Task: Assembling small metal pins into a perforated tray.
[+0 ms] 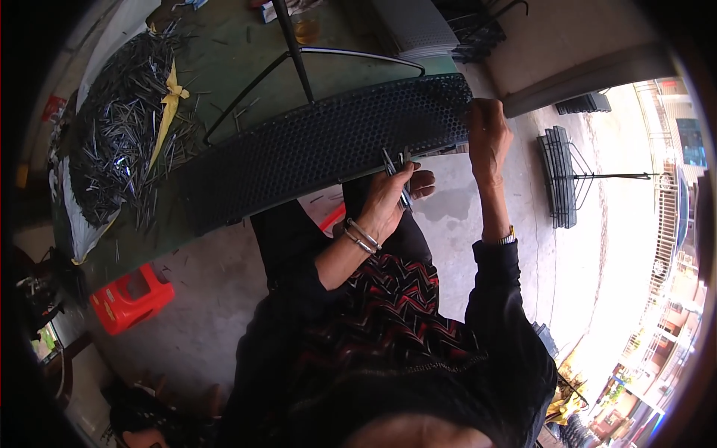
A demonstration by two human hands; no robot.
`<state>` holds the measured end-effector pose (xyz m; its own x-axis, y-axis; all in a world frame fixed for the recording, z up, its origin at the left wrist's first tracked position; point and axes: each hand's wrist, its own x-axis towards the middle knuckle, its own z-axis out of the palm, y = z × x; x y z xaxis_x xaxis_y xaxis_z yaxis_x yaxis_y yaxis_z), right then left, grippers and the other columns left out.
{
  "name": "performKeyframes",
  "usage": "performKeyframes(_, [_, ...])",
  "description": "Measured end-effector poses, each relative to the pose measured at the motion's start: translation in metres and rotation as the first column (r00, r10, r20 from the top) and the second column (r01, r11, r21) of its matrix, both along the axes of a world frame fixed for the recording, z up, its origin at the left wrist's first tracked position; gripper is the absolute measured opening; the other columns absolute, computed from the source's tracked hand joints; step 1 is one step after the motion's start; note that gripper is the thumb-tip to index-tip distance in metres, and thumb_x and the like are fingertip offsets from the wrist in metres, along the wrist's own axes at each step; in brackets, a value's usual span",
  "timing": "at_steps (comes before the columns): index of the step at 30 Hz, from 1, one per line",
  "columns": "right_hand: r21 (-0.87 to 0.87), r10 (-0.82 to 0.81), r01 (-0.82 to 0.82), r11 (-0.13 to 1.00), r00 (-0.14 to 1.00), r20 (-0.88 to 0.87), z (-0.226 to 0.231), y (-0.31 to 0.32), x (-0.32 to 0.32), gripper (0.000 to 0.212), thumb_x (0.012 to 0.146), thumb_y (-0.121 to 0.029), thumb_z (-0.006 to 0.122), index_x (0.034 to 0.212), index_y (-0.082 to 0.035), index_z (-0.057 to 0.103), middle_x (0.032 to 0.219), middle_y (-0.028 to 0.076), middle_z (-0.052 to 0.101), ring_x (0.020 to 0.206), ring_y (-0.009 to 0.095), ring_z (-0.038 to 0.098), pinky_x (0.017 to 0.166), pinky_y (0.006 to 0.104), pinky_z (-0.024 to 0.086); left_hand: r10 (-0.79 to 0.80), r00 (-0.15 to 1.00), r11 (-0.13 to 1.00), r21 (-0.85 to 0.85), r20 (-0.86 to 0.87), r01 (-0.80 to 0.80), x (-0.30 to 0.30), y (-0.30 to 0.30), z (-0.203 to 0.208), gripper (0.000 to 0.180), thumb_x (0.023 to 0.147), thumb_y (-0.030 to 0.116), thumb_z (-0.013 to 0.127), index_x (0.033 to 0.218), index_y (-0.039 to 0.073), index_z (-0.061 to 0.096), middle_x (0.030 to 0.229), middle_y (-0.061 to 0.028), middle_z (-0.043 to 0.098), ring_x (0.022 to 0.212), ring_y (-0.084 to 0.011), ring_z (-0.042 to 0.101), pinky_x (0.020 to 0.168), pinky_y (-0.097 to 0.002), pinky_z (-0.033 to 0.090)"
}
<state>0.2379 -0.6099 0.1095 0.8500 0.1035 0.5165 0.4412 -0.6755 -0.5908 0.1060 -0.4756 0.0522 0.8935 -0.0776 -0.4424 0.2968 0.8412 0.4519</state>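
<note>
Mesh panel (321, 142), black, perforated, long and narrow, lies along the near edge of the green table (224, 56); its long axis runs from lower left up to upper right in the head view, with the right end overhanging toward the person. Right hand (489, 138) is closed over that upper-right end of the panel, fingers wrapped on the corner, arm stretched forward. Left hand (392, 198) sits at the panel's near long edge, just right of mid-length, closed around a small bundle of thin metal pins (396, 168) whose tips point up toward the edge; whether the tips touch the mesh cannot be told. Left hand is thus the nearer one to the panel's edge holes, and the pins stand roughly across the panel's long axis. Two bangles (362, 237) on the left wrist, a watch (508, 239) on the right. Further out: a large heap of loose dark pins (123, 123) on the table's left part, well apart from both hands; a curved black rod frame (328, 60) behind the panel; a red plastic stool (131, 297) on the concrete floor at lower left; black wire racks (560, 175) on a stand to the right.
</note>
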Motion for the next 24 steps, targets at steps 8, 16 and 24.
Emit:
performKeyframes(8, [-0.063, 0.023, -0.02, 0.998, 0.998, 0.051, -0.006, -0.003, 0.01, 0.008, 0.089, -0.006, 0.058, 0.093, -0.001, 0.055, 0.081, 0.018, 0.065, 0.07, 0.033, 0.064, 0.063, 0.0397, 0.049, 0.054, 0.998, 0.999, 0.0, -0.035, -0.054, -0.001, 0.0, 0.005, 0.023, 0.095, 0.017, 0.055, 0.106, -0.002, 0.058, 0.097, -0.0172, 0.065, 0.09, -0.0262, 0.066, 0.082, -0.0396, 0.056])
performKeyframes(16, [-0.117, -0.024, 0.032, 0.993, 0.997, 0.068, -0.007, -0.004, 0.01, 0.012, 0.091, -0.012, 0.058, 0.096, -0.002, 0.06, 0.082, 0.014, 0.069, 0.069, 0.022, 0.069, 0.063, 0.0314, 0.052, 0.018, 0.999, 0.999, 0.04, -0.037, -0.016, -0.003, 0.001, 0.01, 0.024, 0.096, 0.02, 0.053, 0.108, 0.0, 0.057, 0.093, -0.0142, 0.065, 0.087, -0.0234, 0.066, 0.077, -0.0379, 0.056])
performKeyframes(24, [-0.035, -0.019, 0.018, 0.999, 0.999, -0.029, -0.018, -0.008, 0.008, 0.013, 0.092, -0.014, 0.058, 0.097, -0.003, 0.061, 0.08, 0.013, 0.067, 0.065, 0.02, 0.066, 0.06, 0.0309, 0.05, -0.023, 0.997, 0.997, 0.075, -0.072, 0.028, -0.007, 0.002, 0.016, 0.025, 0.095, 0.024, 0.057, 0.108, 0.004, 0.062, 0.089, -0.0103, 0.066, 0.078, -0.0157, 0.063, 0.065, -0.0298, 0.052])
